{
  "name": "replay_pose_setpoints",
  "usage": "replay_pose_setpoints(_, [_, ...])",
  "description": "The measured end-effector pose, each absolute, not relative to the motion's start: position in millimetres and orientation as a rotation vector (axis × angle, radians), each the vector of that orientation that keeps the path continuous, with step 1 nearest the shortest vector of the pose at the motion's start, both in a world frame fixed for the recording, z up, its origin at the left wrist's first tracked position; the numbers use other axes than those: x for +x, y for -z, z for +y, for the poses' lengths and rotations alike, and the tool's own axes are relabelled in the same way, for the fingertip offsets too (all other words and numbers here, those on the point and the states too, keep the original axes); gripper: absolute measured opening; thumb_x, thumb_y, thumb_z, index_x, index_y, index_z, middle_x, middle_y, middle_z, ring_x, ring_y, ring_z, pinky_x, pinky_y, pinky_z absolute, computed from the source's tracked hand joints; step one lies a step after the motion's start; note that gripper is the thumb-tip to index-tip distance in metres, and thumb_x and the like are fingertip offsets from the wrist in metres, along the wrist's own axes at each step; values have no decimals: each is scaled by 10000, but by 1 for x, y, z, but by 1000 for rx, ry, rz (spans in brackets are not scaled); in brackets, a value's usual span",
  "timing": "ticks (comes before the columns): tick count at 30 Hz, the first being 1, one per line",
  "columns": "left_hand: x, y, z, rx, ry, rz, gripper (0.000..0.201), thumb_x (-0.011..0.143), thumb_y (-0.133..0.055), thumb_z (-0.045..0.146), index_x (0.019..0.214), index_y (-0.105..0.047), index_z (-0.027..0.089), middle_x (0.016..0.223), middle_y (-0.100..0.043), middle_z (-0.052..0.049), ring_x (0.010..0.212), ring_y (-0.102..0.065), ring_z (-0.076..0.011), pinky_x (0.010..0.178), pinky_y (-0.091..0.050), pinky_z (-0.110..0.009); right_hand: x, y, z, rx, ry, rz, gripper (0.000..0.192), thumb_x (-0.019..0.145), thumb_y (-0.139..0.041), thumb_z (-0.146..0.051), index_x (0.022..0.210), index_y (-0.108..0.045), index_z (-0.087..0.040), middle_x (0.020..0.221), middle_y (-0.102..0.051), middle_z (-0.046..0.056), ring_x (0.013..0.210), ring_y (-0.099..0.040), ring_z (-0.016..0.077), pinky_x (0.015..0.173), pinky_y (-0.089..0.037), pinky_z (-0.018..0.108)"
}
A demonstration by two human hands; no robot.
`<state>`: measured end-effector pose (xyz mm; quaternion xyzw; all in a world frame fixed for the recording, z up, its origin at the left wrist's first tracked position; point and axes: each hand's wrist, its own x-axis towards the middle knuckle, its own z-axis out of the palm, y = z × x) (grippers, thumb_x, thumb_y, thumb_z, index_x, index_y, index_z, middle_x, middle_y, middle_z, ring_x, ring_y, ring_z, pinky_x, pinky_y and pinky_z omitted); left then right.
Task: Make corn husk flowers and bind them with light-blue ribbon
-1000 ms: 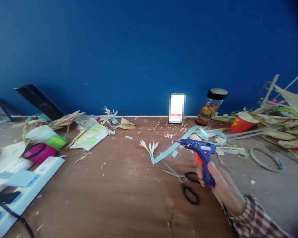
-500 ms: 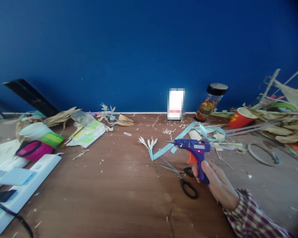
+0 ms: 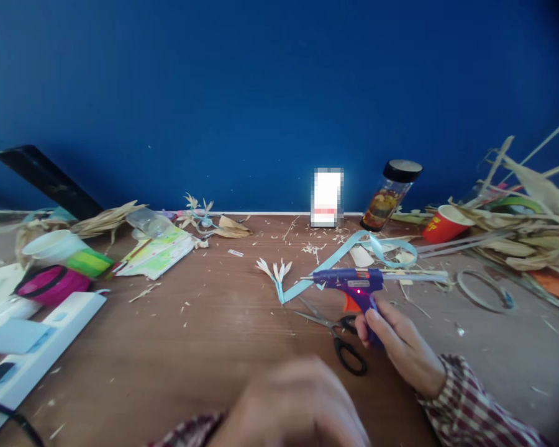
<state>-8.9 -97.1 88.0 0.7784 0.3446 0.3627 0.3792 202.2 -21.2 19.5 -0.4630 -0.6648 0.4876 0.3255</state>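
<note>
Here the right hand (image 3: 400, 344) is wrapped around the grip of a blue glue gun (image 3: 349, 284), fingers curled on the handle below the orange trigger, a red light glowing on the gun's body. The gun sits level, its nozzle pointing toward nine o'clock, over the brown table (image 3: 190, 347). Just off the nozzle, at about ten o'clock from it, lies a small straw flower (image 3: 274, 271) bound to the end of a light blue ribbon (image 3: 335, 261), which runs away toward one o'clock and loops behind the gun. Black-handled scissors (image 3: 338, 335) lie on the table directly under the gun, just beside the right hand's fingers at nine o'clock.

The left hand (image 3: 293, 410) shows blurred at the bottom edge, at seven o'clock from the gun and well apart from it; whether it is open or closed I cannot tell, and it seems to hold nothing.

Far back at twelve o'clock a black-capped jar (image 3: 391, 195) leans near the blue wall, with a red paper cup (image 3: 445, 225) to its right among dried husks (image 3: 522, 242).
</note>
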Motion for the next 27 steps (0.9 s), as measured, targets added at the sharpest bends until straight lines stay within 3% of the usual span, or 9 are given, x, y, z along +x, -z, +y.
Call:
replay_pose_setpoints(5, [-63, -32, -42, 2193, -906, 1622, 160, 827, -445, 232, 828, -601, 195, 807, -632, -47, 768, -580, -167, 711, -476, -327, 198, -36, -15, -1199, -1216, -1878, 357, 901, -288, -396, 665, -468, -198, 614, -480, -4, 562, -450, 124, 545, -371, 247])
replay_pose_setpoints(8, [-79, -7, -24, 2366, -964, 1543, 181, 816, -455, 190, 927, -599, 196, 976, -631, -70, 939, -554, -183, 833, -446, -361, 191, -41, -12, -1230, -1198, -1899, 402, 908, -258, -397, 639, -481, -199, 598, -485, -1, 549, -448, 125, 536, -356, 245])
replay_pose_setpoints(12, [-83, 3, -21, 2435, -955, 1449, 234, 811, -459, 162, 992, -599, 213, 1086, -613, -77, 1016, -535, -185, 875, -435, -370, 182, -34, -11, -1266, -1175, -1937, 424, 908, -263, -400, 613, -485, -192, 568, -477, -10, 532, -447, 120, 522, -338, 238])
replay_pose_setpoints(27, [-87, 7, -21, 2566, -736, 1447, 278, 814, -464, 174, 1054, -588, 237, 1139, -611, -25, 1089, -498, -179, 932, -413, -368, 176, -22, -12, -1318, -1170, -2016, 421, 896, -307, -400, 583, -473, -174, 547, -476, -26, 516, -444, 99, 505, -326, 209])
